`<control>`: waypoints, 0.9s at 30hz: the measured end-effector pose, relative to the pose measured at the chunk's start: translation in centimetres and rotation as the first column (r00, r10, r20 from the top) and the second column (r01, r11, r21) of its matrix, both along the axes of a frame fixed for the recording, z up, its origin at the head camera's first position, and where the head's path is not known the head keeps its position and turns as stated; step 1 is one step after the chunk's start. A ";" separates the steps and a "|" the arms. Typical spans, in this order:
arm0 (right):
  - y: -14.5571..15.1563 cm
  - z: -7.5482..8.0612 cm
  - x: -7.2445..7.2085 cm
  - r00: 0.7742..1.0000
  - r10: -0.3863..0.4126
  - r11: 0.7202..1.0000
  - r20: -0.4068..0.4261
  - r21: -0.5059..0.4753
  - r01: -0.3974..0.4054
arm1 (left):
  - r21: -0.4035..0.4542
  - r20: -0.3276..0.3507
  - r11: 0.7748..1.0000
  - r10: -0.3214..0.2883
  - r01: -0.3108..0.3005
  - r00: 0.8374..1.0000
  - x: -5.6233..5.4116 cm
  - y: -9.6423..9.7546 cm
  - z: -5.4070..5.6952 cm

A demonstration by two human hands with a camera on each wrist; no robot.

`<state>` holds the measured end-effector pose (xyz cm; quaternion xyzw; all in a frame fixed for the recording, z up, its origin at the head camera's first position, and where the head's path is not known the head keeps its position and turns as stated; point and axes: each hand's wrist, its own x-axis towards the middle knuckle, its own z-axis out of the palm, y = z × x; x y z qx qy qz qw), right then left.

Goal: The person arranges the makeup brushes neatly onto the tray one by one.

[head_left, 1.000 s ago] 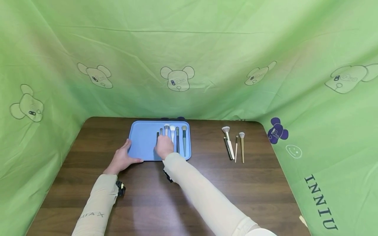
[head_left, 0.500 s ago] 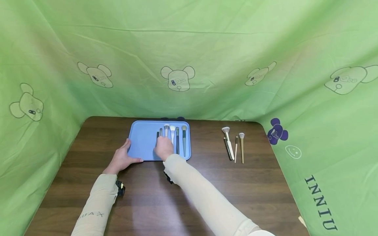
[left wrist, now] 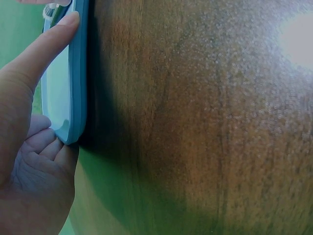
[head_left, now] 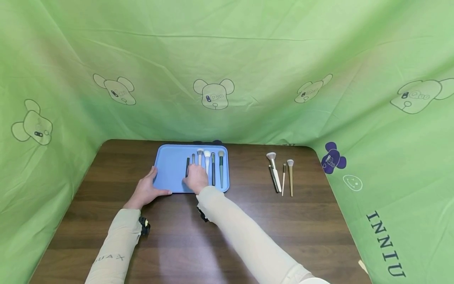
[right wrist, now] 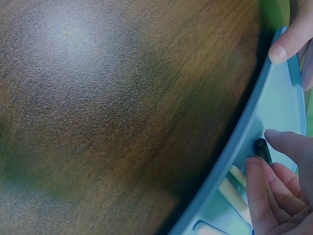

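Several makeup brushes lie side by side on the right half of a blue tray (head_left: 170,165). My right hand (head_left: 196,178) is over that row and pinches a thin black makeup brush (head_left: 187,165) at its left end. In the right wrist view the black brush's rounded end (right wrist: 261,146) sits between thumb and fingertips; its bristles are too small to make out. A small brush, a white-handled brush (head_left: 207,159) and a green-handled brush (head_left: 221,169) are among the others, some partly hidden by the hand. My left hand (head_left: 146,192) holds the tray's near left corner, thumb on the front rim.
To the right on the brown wooden table (head_left: 248,221) lie more brushes: a large white-handled brush (head_left: 274,169), a short dark one (head_left: 273,179), a thin one (head_left: 283,179) and a tan-handled one (head_left: 291,177). A green printed cloth (head_left: 213,126) surrounds the table's back and sides.
The black brush has shifted slightly left, away from its neighbour, and my right hand's thumb side has edged left with it. The left hand and tray stay nearly where they were.
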<state>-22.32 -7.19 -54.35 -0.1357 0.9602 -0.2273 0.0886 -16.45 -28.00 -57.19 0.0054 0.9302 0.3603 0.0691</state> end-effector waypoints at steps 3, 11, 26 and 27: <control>0.1 0.0 0.0 1.000 0.005 1.000 0.006 -0.006 -0.005 | 0.003 0.003 1.000 -0.001 0.001 1.000 0.0 0.0 0.0; 0.3 0.1 0.2 1.000 0.004 1.000 0.012 -0.015 -0.003 | -0.003 0.000 1.000 -0.003 0.003 1.000 -0.1 -0.1 0.0; 0.3 -0.1 -0.1 1.000 -0.016 1.000 -0.021 -0.011 0.015 | 0.012 0.005 1.000 0.001 -0.001 1.000 -0.1 -0.1 -0.2; 0.3 -0.1 -0.1 1.000 -0.016 1.000 -0.021 -0.016 0.015 | 0.011 0.007 1.000 0.000 0.000 1.000 -0.1 -0.1 -0.2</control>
